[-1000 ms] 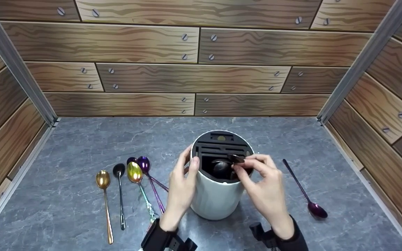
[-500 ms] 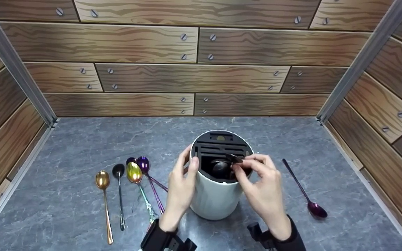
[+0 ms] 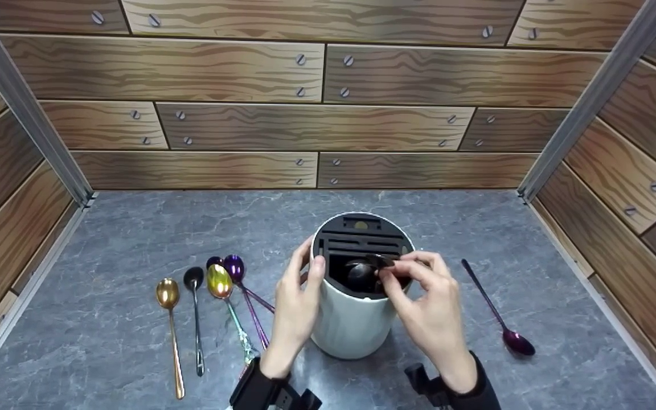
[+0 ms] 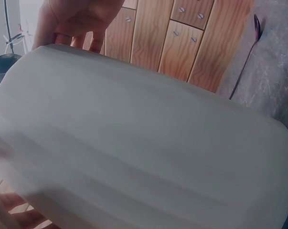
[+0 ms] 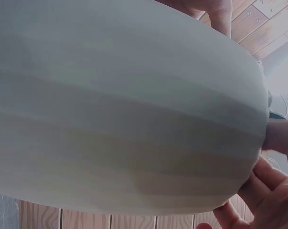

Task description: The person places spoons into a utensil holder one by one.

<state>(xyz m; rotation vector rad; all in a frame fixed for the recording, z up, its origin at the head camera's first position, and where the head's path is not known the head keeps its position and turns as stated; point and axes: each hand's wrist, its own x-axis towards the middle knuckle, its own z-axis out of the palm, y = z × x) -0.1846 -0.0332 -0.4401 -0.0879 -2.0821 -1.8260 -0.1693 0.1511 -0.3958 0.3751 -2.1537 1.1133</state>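
Note:
A white utensil holder (image 3: 353,327) with a black slotted insert (image 3: 356,234) stands upright on the table. My left hand (image 3: 296,310) grips its left side, thumb near the rim and the other fingers wrapped behind. Over the front opening, my right hand (image 3: 433,302) pinches a dark spoon (image 3: 384,261) close below its bowl; the handle is hidden inside. Another dark spoon (image 3: 359,273) shows its bowl in that opening. Both wrist views are mostly filled by the holder's white wall (image 4: 134,129), with my right hand's fingers (image 5: 261,183) at the rim in the right one.
On the left lie a gold spoon (image 3: 167,293), a black spoon (image 3: 194,278), a yellow-green spoon (image 3: 220,281) and a purple spoon (image 3: 234,267) over another dark bowl (image 3: 214,262). A dark red spoon (image 3: 517,343) lies on the right. Wood-patterned walls (image 3: 237,128) enclose the table.
The bowl of the pinched spoon has turned and dipped slightly toward the opening. My left hand and the holder have stayed in place.

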